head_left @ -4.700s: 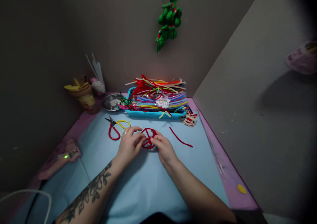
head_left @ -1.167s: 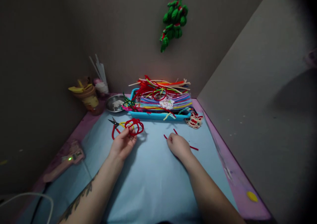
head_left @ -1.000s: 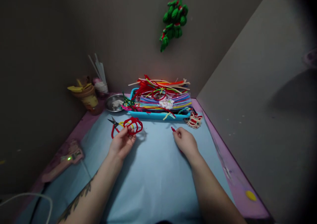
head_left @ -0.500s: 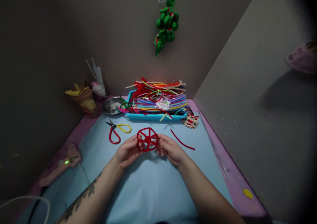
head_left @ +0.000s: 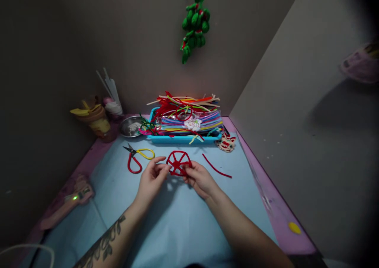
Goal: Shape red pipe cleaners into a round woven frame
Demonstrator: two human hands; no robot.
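A red wheel of pipe cleaners (head_left: 177, 164), with a rounded rim and several spokes meeting in the middle, is held up above the blue sheet. My right hand (head_left: 199, 178) pinches its right edge between thumb and fingers. At the wheel's left edge is my left hand (head_left: 152, 178), its fingers apart; whether a fingertip still touches the rim I cannot tell. To the right lies a loose red pipe cleaner (head_left: 216, 167). Scissors (head_left: 134, 155) with one red and one yellow handle rest open to the left of my left hand.
Behind stands a blue tray (head_left: 183, 140) heaped with coloured pipe cleaners. A metal dish (head_left: 130, 128) and a pot of tools (head_left: 99, 122) are at back left. A pink glue gun (head_left: 69, 205) with a green light lies at left; a lion-face piece (head_left: 226, 142) sits beside the tray.
My left hand has loosened from the wheel's left side and spread its fingers. The wheel has turned slightly in my right hand. The whole view has shifted a little.
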